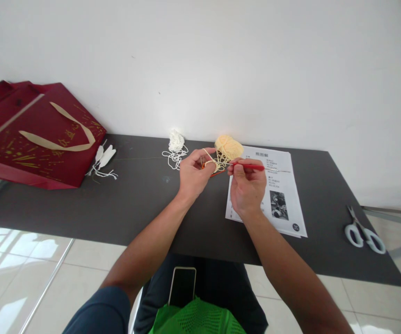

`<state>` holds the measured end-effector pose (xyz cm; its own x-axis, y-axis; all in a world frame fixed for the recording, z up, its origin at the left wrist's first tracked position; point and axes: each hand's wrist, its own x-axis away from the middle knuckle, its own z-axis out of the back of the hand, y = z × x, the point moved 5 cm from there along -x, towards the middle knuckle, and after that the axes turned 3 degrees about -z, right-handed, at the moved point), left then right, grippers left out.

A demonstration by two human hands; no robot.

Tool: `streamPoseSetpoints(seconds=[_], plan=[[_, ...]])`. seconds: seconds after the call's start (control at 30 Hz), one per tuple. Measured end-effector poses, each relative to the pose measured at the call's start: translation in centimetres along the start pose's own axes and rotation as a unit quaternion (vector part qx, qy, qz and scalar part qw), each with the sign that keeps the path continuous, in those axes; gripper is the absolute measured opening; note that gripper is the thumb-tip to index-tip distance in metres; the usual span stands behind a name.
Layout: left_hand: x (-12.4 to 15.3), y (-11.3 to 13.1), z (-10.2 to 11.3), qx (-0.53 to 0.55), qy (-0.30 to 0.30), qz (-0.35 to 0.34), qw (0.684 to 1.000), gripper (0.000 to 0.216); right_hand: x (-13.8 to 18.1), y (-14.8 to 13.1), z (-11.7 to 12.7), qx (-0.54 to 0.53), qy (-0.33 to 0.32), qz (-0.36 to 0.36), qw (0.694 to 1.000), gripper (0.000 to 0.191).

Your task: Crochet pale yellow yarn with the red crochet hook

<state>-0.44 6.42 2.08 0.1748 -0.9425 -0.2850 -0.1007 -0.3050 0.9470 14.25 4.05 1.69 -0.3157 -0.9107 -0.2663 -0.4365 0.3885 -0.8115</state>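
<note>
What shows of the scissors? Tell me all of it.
The scissors lie flat at the right end of the dark table, close to its front edge. Two pale, whitish loop handles, plastic by the look, face the near right. The thin grey metal blades are shut and point away toward the wall. Only the table touches them, and they lie well apart from the paper.

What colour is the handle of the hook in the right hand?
Red. The hook in the right hand shows best in the head view.
</note>
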Motion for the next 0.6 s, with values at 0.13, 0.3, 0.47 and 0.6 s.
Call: streamPoseSetpoints(seconds=[0.13, 0.3, 0.47, 0.6], plan=[[0.1, 0.2, -0.1, 0.01, -0.002, -0.003, 1.0, 0.033, 0.2, 0.0, 0.1, 0.038, 0.009, -0.002, 0.999, 0.015], [0.1, 0.1, 0.1, 0.0, 0.007, 0.0, 1.0, 0.031, 0.6, -0.4, 0.1, 0.079, 0.016, 0.022, 0.996, 0.014], [0.2, 0.0, 0.3, -0.021, 0.02, -0.02, 0.999, 0.028, 1.2, -1.0, -0.1, 0.141, 0.01, 0.067, 0.988, 0.009], [0.3, 0.2, 0.5, -0.024, 0.036, -0.038, 0.998, 0.026, 1.6, -1.1, -0.2, 0.169, -0.013, 0.113, 0.979, 0.008]])
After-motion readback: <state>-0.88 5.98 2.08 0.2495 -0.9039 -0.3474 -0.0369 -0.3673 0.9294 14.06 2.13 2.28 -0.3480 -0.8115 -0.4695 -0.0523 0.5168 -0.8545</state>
